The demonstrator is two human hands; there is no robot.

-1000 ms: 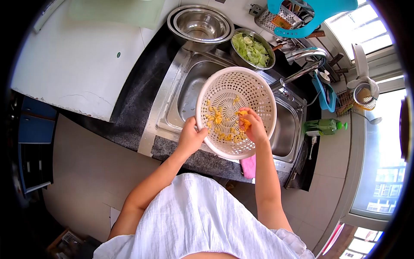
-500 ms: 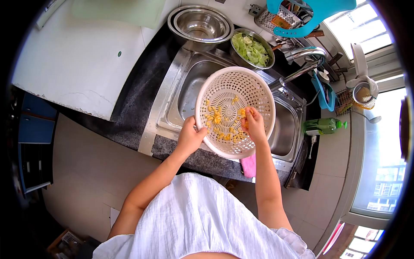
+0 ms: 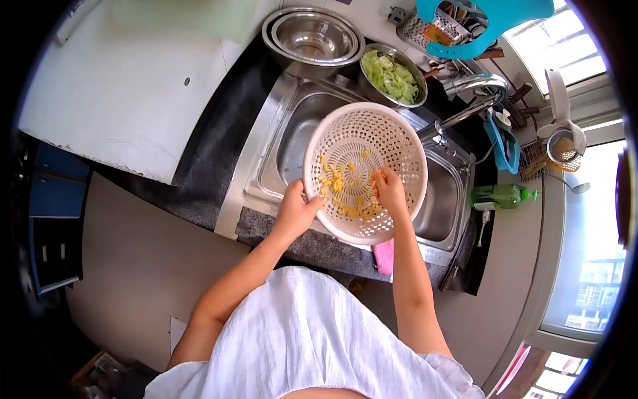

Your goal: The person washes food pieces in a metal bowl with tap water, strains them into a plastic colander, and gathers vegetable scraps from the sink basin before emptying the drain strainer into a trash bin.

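A round pale pink colander [image 3: 405, 143] is tilted over the double sink [image 3: 292, 143]. Its near left rim is held by my left hand [image 3: 296, 211], thumb inside and fingers beneath. Small yellow pieces [image 3: 332, 178] lie scattered on the colander's bottom, mostly to the left and near sides. Over the right part of the colander is my right hand [image 3: 389, 189], its fingers closed together; whatever they may pinch is too small and hidden to make out.
Nested steel bowls [image 3: 316, 38] and a bowl of chopped green leaves [image 3: 391, 76] stand behind the sink. A faucet [image 3: 468, 110] arches at the right, near a green bottle [image 3: 502, 196]. A pink cloth [image 3: 383, 257] hangs at the front edge.
The orange-yellow bits seen at my right fingertips a second ago no longer show, and those fingers have drawn together. My left hand keeps its hold on the rim.
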